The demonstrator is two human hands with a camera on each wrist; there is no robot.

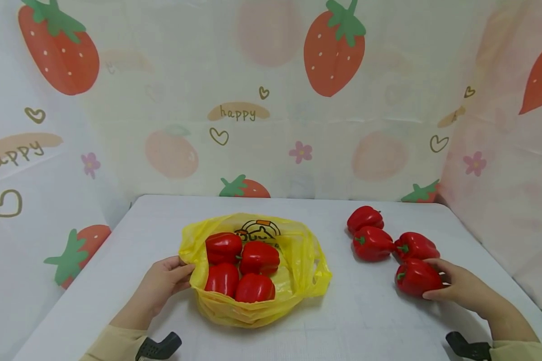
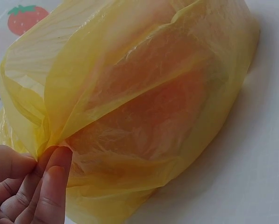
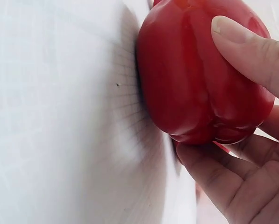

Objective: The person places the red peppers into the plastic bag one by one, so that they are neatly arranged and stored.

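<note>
A yellow plastic bag (image 1: pixel 298 271) lies on the table with its mouth spread wide, and several red bell peppers (image 1: pixel 258 258) sit inside it. My left hand (image 1: pixel 167 281) pinches the bag's left rim between thumb and fingers; the left wrist view shows the thin plastic (image 2: pixel 144 116) gathered at the fingertips. On the right, my right hand (image 1: pixel 460 288) grips the nearest loose red bell pepper (image 1: pixel 416 278), thumb on one side and fingers on the other. In the right wrist view that pepper (image 3: pixel 190 70) is close to the table surface; whether it touches cannot be told.
Behind the gripped pepper lie three more red peppers, among them one at the back (image 1: pixel 365 219) and one in the middle (image 1: pixel 372 244). The white table (image 1: pixel 343 326) ends at a strawberry-printed cloth backdrop (image 1: pixel 271 150), with more cloth at both sides.
</note>
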